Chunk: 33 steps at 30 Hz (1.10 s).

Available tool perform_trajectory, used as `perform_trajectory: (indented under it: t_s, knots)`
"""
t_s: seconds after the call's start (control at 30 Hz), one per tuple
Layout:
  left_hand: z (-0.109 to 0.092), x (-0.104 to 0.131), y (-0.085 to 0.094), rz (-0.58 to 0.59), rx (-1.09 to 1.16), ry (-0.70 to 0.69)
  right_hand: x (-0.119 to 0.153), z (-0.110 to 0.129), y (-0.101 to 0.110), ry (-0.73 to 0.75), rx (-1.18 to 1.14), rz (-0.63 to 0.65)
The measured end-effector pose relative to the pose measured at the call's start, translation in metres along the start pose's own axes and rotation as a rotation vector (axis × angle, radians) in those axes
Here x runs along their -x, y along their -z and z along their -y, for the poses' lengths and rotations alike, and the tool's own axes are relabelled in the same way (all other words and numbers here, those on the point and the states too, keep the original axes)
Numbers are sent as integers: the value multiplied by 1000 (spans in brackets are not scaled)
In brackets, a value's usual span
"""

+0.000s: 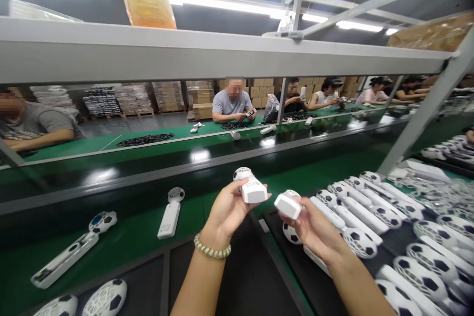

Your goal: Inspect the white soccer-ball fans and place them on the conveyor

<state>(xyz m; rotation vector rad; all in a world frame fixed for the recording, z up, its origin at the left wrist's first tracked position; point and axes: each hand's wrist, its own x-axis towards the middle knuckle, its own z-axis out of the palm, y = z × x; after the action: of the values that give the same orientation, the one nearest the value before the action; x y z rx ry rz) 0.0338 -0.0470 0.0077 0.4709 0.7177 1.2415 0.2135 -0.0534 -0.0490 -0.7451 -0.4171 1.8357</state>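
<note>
My left hand (226,210), with a beaded bracelet on its wrist, is closed around a white handheld fan (255,190) whose round head points away from me. Close by on the right, my right hand (314,229) grips a second white handheld fan (288,206), its base end turned toward me. The two fans are held apart above the dark trays. A football-patterned fan (355,242) and several like it lie in rows on the black tray to the right of my right hand.
On the green bench at left lie a fan with an opened handle (66,259) and a closed fan (170,217). A grey shelf beam (222,57) crosses overhead. White cables (425,190) are heaped at right. Across the conveyor (148,168), several people sit working, one in a grey shirt (231,103).
</note>
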Motion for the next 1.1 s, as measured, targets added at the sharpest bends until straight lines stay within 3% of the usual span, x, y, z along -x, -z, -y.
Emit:
perform_trajectory:
  t_s: [0.23,0.47,0.87,1.1]
  knots:
    - [21,-6,-11,38,-34,121,15,13,-10,-71,-53,-3]
    - [20,-5,-15,28,-42,146,14,15,-4,-65,-105,89]
    - [22,-3,-16,50,15,147,18,14,-8,-72,-79,69]
    - [23,-1,-17,51,-34,128,18,7,-2,-37,36,194]
